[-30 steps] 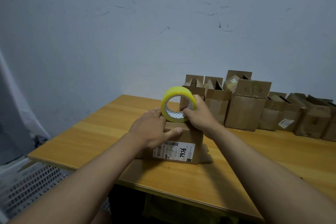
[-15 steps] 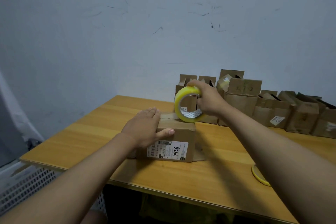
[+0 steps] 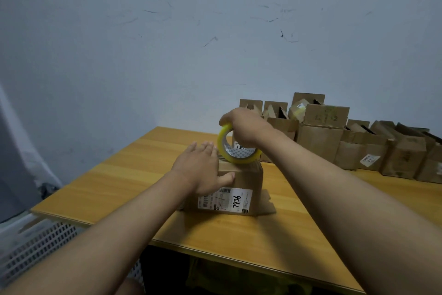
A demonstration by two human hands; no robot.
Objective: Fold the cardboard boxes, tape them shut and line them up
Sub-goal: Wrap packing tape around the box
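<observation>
Mid-taping on one small brown cardboard box with a white barcode label (image 3: 235, 187), sitting on the light wooden desk (image 3: 124, 180) right under both hands. Left hand (image 3: 203, 170) flat on the box's top near edge, fingers straight, thumb hooked over the front face, just pressing it down, not gripping. Right hand (image 3: 244, 127) wrapped around the top of the yellow roll of clear packing tape (image 3: 235, 148), roll standing on edge on the box lid just beyond the left fingertips. Looks like the strip is being run across the top seam, though the tape itself is too clear to make out. Bottom flaps seem to stick out by the base on the right-hand side, so probably more to close there.

Behind the right hand, against the wall, a row of brown cardboard boxes (image 3: 320, 141), several with flaps still standing open. So guessing plenty left: finish this one, tape those, tidy the line.
</observation>
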